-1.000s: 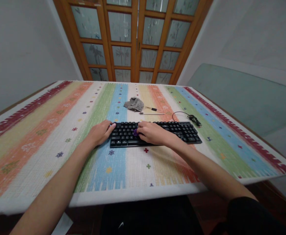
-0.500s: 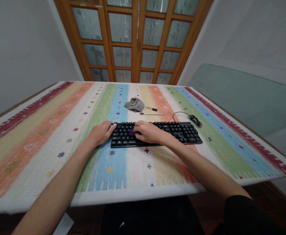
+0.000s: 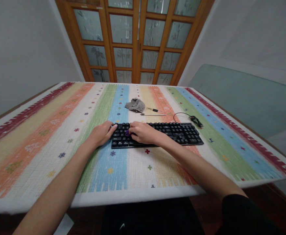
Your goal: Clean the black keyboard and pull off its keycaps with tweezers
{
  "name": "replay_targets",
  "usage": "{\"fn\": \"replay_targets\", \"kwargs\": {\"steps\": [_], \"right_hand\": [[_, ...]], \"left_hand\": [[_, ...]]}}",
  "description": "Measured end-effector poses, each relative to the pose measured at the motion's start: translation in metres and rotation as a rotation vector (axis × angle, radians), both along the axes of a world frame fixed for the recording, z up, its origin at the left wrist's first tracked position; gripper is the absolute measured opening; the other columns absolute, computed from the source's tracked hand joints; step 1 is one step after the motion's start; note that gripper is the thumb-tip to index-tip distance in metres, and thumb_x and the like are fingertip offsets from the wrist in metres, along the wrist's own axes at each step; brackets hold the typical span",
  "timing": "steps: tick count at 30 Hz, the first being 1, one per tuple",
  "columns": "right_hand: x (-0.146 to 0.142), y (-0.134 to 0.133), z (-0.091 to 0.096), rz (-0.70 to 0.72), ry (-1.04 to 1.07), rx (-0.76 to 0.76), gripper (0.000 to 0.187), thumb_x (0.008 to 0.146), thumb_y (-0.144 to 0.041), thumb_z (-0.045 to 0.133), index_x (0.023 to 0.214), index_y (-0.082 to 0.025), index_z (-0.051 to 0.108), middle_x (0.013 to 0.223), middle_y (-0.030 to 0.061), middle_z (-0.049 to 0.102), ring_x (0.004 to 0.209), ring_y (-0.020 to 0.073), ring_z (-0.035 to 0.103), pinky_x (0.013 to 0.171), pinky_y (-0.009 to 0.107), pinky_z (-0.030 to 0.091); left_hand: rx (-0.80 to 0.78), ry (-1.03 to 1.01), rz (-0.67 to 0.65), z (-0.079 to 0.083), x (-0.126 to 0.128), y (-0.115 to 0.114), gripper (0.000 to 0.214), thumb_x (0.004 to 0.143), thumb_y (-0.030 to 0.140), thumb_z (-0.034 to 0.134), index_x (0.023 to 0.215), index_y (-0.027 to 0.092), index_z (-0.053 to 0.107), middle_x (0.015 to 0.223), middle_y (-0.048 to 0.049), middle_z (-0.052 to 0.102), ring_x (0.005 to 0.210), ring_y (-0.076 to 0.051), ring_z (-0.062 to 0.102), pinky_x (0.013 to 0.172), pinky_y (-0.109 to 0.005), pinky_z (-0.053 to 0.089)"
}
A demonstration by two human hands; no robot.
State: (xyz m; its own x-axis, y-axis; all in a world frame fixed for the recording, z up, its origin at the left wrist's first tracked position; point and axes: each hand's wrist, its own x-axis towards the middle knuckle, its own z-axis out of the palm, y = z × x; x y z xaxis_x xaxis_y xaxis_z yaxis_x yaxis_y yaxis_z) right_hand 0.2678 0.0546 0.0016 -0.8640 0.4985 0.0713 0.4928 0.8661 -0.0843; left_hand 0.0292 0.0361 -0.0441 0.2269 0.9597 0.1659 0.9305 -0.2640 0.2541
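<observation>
A black keyboard [image 3: 177, 132] lies across the middle of a table covered by a striped, many-coloured cloth [image 3: 47, 137]. My left hand [image 3: 101, 133] rests at the keyboard's left end, fingers curled loosely with the fingertips touching its top left corner. My right hand [image 3: 143, 132] lies over the left half of the keys, its fingers closed round a small purple thing [image 3: 127, 132] that pokes out at the fingertips and touches the keys. What the purple thing is I cannot make out.
Behind the keyboard lie a crumpled grey cloth [image 3: 135, 105], a small screwdriver [image 3: 154, 110] and a thin metal rod [image 3: 152, 115]. The keyboard's black cable [image 3: 193, 118] is bundled at its back right. Wooden glass-paned doors [image 3: 133, 42] stand beyond the table.
My right hand with the purple thing has slid to the left along the keys. The left hand has stayed at the keyboard's left end.
</observation>
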Motion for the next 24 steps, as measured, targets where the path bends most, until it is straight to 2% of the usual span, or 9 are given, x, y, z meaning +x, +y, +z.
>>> {"fn": "replay_targets", "kwargs": {"steps": [4,7,12,16,20,24], "right_hand": [[0.002,0.004,0.01,0.06,-0.069,-0.019,0.018,0.092,-0.01,0.056,0.095,-0.011,0.074,0.099,0.0126,0.067,0.089,0.0211,0.058,0.078,0.031,0.042],[-0.002,0.006,0.013,0.038,-0.02,-0.021,0.018,0.093,-0.011,0.057,0.098,-0.012,0.073,0.1,0.0118,0.067,0.09,0.0208,0.057,0.078,0.031,0.041],[-0.01,0.006,0.0,0.014,0.104,0.021,0.018,0.098,-0.014,0.054,0.1,-0.011,0.071,0.102,0.0126,0.063,0.094,0.0205,0.054,0.081,0.03,0.04],[-0.006,0.008,-0.011,0.075,0.097,-0.005,0.018,0.098,-0.012,0.054,0.102,-0.012,0.072,0.105,0.0121,0.062,0.094,0.02,0.054,0.083,0.03,0.042],[-0.002,0.01,-0.006,0.116,0.055,-0.05,0.018,0.096,-0.01,0.054,0.1,-0.014,0.072,0.102,0.0104,0.062,0.093,0.0203,0.054,0.083,0.031,0.043],[-0.013,0.008,0.001,0.066,0.088,-0.009,0.018,0.098,-0.012,0.051,0.1,-0.011,0.069,0.102,0.0117,0.061,0.093,0.021,0.053,0.081,0.031,0.042]], "left_hand": [[-0.001,0.017,0.009,0.0,0.0,0.0,0.05,0.102,0.052,0.024,0.101,0.019,0.062,0.104,-0.0135,0.07,0.098,-0.03,0.067,0.086,-0.041,0.05],[0.001,0.03,0.013,0.0,0.0,0.0,0.05,0.102,0.052,0.024,0.1,0.02,0.061,0.105,-0.0133,0.07,0.098,-0.03,0.067,0.086,-0.041,0.05],[-0.003,0.014,0.0,0.002,0.001,-0.001,0.048,0.102,0.05,0.025,0.1,0.019,0.061,0.104,-0.0137,0.07,0.099,-0.03,0.067,0.086,-0.042,0.05],[-0.008,0.024,0.005,0.001,0.001,-0.001,0.049,0.102,0.049,0.023,0.101,0.018,0.061,0.105,-0.0153,0.069,0.099,-0.031,0.067,0.087,-0.043,0.05],[-0.011,0.031,0.001,0.001,0.002,-0.001,0.05,0.102,0.05,0.022,0.1,0.018,0.06,0.104,-0.0154,0.069,0.098,-0.032,0.067,0.086,-0.043,0.05],[-0.011,0.026,-0.003,0.001,0.001,0.0,0.048,0.101,0.05,0.022,0.099,0.018,0.059,0.103,-0.0147,0.069,0.098,-0.032,0.067,0.086,-0.043,0.05]]}}
